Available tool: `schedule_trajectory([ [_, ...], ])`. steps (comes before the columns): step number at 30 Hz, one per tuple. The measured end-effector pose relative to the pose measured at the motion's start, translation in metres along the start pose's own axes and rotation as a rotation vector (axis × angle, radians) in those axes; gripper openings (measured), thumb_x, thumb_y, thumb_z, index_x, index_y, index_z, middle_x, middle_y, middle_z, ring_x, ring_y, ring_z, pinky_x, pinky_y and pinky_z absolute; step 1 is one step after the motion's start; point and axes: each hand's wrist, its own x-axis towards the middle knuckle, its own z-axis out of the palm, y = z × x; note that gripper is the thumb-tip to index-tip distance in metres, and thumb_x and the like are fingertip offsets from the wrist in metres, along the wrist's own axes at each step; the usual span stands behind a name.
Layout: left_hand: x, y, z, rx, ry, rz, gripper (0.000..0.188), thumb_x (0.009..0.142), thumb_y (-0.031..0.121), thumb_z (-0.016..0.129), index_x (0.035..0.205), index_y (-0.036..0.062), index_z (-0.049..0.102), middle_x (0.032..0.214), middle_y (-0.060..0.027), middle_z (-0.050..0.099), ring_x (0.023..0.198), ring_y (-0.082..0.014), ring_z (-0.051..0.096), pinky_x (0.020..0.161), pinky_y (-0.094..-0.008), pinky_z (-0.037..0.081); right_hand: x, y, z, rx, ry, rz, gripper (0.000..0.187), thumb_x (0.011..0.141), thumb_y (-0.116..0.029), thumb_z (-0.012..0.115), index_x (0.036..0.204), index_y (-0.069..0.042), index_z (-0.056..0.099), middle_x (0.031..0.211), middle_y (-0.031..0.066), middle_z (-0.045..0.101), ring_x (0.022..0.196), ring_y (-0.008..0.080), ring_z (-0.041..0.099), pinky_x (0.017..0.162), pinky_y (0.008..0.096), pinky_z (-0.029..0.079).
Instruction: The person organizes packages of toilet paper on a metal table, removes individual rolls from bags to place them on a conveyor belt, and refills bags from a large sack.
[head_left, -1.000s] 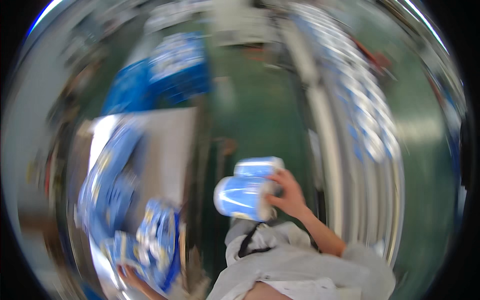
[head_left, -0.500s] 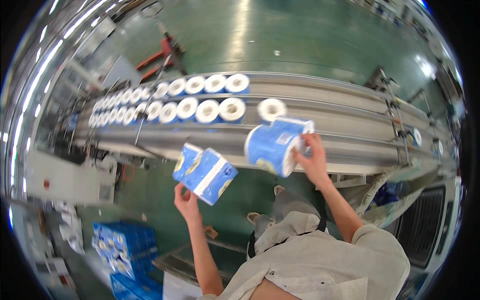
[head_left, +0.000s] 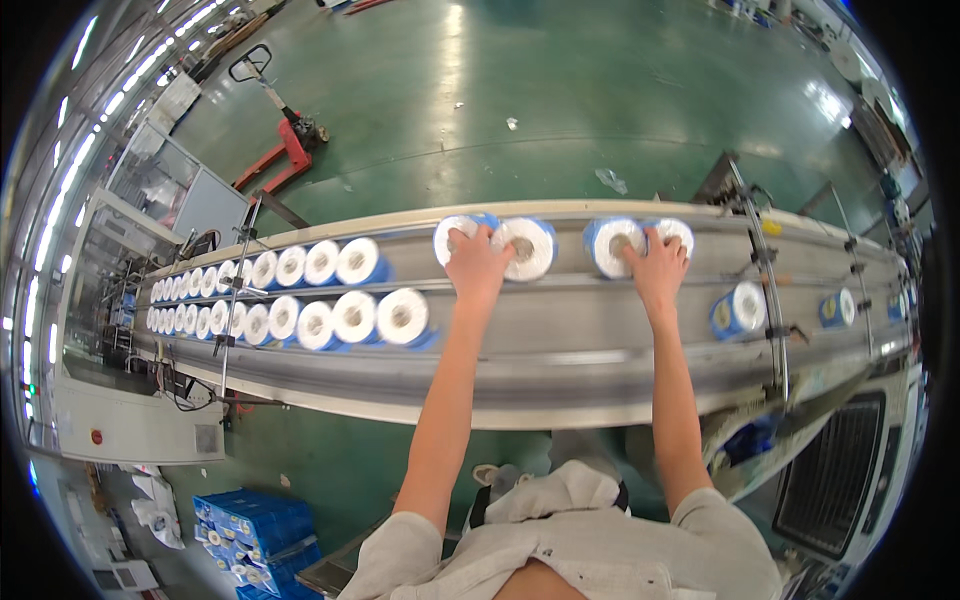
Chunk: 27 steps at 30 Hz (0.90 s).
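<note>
Gripping one roll pair (head_left: 541, 262) each, left hand (head_left: 477, 268) and right hand (head_left: 657, 275) (half-closed) have lowered them by conveyor's far edge (head_left: 560, 208): placed, apparently unreleased.

Glossy green floor (head_left: 540, 80) spreads beyond the far edge of the long grey conveyor (head_left: 560, 318); past its left end, white strip lights (head_left: 116, 101), probably overhead, run in rows.

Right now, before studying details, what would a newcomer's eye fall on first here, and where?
Probably the two rows of blue-wrapped white rolls on the left part of the conveyor. Next, farther right, the left hand is on one pair of rolls and the right hand on another pair. Beyond the conveyor, at upper left, a red pallet truck stands on the green floor.
</note>
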Motion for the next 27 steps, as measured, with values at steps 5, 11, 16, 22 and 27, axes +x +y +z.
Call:
schedule_trajectory([
  [5,0.013,0.012,0.023,0.192,-0.094,-0.014,0.047,0.073,0.048,0.078,0.107,0.0171,0.072,0.109,-0.0183,0.060,0.086,-0.0346,0.068,0.075,-0.0436,0.055,0.014,-0.005,0.032,-0.003,-0.325,-0.067,0.056,0.077,-0.049,0.070,0.121,-0.014,0.069,0.113,0.0241,0.062,0.113,0.0407,0.056,0.099,0.0502,0.040],
  [11,0.059,-0.037,0.028,0.305,-0.243,-0.118,0.046,0.077,0.051,0.074,0.106,0.0153,0.074,0.111,-0.0210,0.063,0.107,-0.0338,0.064,0.078,-0.0476,0.054,0.013,-0.042,0.074,0.029,-0.371,-0.249,0.055,0.084,-0.056,0.066,0.121,-0.014,0.069,0.108,0.0252,0.062,0.105,0.0404,0.058,0.091,0.0500,0.046],
  [16,0.004,-0.128,0.031,0.285,0.150,-0.201,0.069,0.089,0.050,0.065,0.145,0.0116,0.051,0.137,-0.0343,0.051,0.114,-0.0455,0.060,0.091,-0.0516,0.052,-0.038,-0.140,0.079,0.274,-0.489,-0.584,0.064,0.092,-0.045,0.062,0.145,-0.011,0.050,0.125,0.0323,0.057,0.118,0.0466,0.054,0.103,0.0527,0.041],
  [22,-0.295,-0.135,-0.044,0.139,0.213,-0.345,0.041,0.084,0.025,0.072,0.120,0.0080,0.063,0.136,-0.0186,0.055,0.124,-0.0360,0.054,0.100,-0.0475,0.047,-0.250,-0.221,-0.013,0.748,-1.131,-1.027,0.042,0.098,-0.024,0.061,0.134,-0.002,0.057,0.129,0.0176,0.062,0.120,0.0368,0.058,0.102,0.0436,0.045],
  [27,-0.616,-0.114,-0.090,0.299,0.594,-1.133,0.043,0.073,0.016,0.076,0.114,0.0065,0.065,0.130,-0.0158,0.059,0.118,-0.0356,0.057,0.097,-0.0441,0.050,-0.453,-0.204,-0.098,0.553,-1.783,-1.934,0.036,0.096,-0.019,0.064,0.129,-0.007,0.061,0.121,0.0138,0.067,0.112,0.0315,0.064,0.096,0.0384,0.050],
])
